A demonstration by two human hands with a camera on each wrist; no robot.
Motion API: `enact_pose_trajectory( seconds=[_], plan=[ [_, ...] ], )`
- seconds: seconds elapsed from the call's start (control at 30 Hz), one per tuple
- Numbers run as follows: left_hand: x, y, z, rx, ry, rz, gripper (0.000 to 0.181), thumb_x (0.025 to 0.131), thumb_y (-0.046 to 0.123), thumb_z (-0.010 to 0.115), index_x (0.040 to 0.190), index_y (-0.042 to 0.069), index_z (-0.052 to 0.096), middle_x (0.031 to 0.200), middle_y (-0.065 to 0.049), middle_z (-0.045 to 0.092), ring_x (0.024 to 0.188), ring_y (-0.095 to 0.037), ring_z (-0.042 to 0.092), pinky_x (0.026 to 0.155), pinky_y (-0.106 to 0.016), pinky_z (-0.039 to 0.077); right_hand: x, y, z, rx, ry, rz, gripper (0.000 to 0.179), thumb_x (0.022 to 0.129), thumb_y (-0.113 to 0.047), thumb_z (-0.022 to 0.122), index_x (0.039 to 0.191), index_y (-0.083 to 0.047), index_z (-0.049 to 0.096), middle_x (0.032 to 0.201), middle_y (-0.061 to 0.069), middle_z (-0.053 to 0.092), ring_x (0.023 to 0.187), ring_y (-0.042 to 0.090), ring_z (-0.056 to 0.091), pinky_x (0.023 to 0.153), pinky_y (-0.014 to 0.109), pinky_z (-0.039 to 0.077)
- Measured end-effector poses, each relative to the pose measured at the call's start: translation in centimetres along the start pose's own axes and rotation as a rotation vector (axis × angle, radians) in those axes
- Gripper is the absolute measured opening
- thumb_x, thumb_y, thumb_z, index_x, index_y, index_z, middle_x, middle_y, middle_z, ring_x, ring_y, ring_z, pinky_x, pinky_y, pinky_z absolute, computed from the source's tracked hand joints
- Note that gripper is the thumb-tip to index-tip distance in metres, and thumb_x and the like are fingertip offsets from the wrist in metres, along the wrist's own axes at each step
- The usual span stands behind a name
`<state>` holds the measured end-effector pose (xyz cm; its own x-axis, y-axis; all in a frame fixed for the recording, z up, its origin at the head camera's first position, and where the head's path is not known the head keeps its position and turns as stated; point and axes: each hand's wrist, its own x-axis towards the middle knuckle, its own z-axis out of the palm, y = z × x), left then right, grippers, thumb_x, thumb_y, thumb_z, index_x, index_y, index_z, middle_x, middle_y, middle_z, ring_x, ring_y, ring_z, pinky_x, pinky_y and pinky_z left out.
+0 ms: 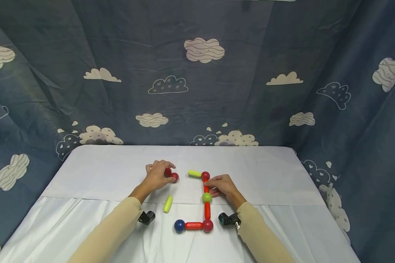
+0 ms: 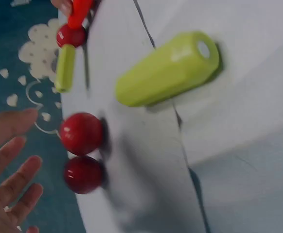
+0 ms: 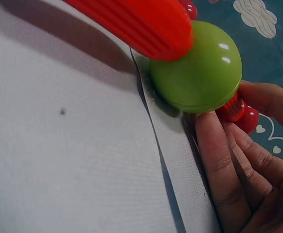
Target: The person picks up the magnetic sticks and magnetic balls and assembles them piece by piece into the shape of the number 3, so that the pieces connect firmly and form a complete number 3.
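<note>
Two loose red balls [image 2: 80,133] lie side by side on the white cloth. My left hand [image 1: 157,178] is spread beside them; the left wrist view shows its fingers apart from both. To the right stretches a joined chain of toy rods and balls. My right hand [image 1: 224,188] pinches its upper red rod [image 1: 206,188], between a green ball [image 3: 197,68] and the far red ball [image 1: 205,176]. A yellow-green rod [image 1: 194,173] points left from that far ball. Below the green ball, another red rod [image 1: 207,210] runs to the near red ball [image 1: 207,225].
A loose yellow-green rod [image 1: 168,204] lies between the forearms. At the chain's near end, a red rod [image 1: 194,225] links to a blue ball [image 1: 179,226]. A dark curtain [image 1: 171,117] with cloud prints hangs behind the table [image 1: 256,164].
</note>
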<state>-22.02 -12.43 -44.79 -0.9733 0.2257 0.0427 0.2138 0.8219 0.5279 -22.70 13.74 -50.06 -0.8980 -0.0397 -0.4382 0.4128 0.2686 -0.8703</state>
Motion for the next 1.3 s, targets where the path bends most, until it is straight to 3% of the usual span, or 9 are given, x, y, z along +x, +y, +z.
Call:
enact_pose_trajectory(
  seconds=[0.13,0.33,0.5,0.73,0.9,1.3],
  plan=[
    [0.7,-0.9,0.7,0.048,-0.027,-0.007,0.053,0.076,0.024,0.082,0.122,0.014,0.059,0.127,-0.007,0.058,0.121,-0.029,0.044,0.101,-0.058,0.016,-0.2,0.0,-0.1,0.004,0.002,0.005,0.029,0.080,-0.012,0.076,0.102,0.004,0.067,0.076,0.010,0.068,0.052,0.015,0.063,0.051,0.028,0.053],
    [1.3,-1.8,1.5,0.130,-0.079,0.126,0.055,0.072,0.026,0.084,0.121,0.015,0.062,0.140,-0.006,0.050,0.128,-0.029,0.038,0.103,-0.060,0.012,-0.1,-0.1,-0.2,0.003,0.006,0.004,0.028,0.081,-0.013,0.076,0.102,0.004,0.067,0.077,0.009,0.068,0.053,0.015,0.063,0.052,0.028,0.053],
    [2.0,-2.2,2.1,0.133,-0.120,0.181,0.052,0.072,0.028,0.085,0.119,0.016,0.065,0.131,-0.003,0.055,0.123,-0.026,0.041,0.102,-0.060,0.011,0.0,0.1,-0.2,0.006,0.008,0.017,0.028,0.081,-0.012,0.076,0.102,0.004,0.067,0.078,0.009,0.068,0.053,0.014,0.063,0.052,0.028,0.053],
    [2.5,-2.6,2.2,0.176,-0.158,0.177,0.047,0.073,0.024,0.085,0.116,0.017,0.067,0.120,0.000,0.059,0.116,-0.023,0.045,0.103,-0.058,0.011,0.1,0.1,-0.2,-0.001,0.008,0.013,0.031,0.080,-0.013,0.077,0.104,0.004,0.067,0.078,0.010,0.068,0.054,0.015,0.064,0.053,0.028,0.054],
    [2.5,-2.8,2.0,0.201,-0.161,0.227,0.041,0.076,0.017,0.082,0.114,0.016,0.067,0.117,0.000,0.064,0.114,-0.023,0.048,0.103,-0.060,0.012,0.1,-0.1,-0.1,-0.009,0.011,0.014,0.031,0.081,-0.013,0.077,0.104,0.004,0.068,0.079,0.010,0.069,0.055,0.016,0.065,0.054,0.029,0.054],
    [2.8,-2.3,2.0,0.204,-0.083,0.176,0.037,0.081,0.023,0.078,0.115,0.016,0.068,0.108,0.000,0.067,0.111,-0.021,0.050,0.105,-0.058,0.012,0.3,0.1,0.0,-0.007,0.016,0.021,0.032,0.080,-0.016,0.078,0.105,0.003,0.068,0.082,0.010,0.069,0.057,0.016,0.065,0.056,0.029,0.054]
  ],
)
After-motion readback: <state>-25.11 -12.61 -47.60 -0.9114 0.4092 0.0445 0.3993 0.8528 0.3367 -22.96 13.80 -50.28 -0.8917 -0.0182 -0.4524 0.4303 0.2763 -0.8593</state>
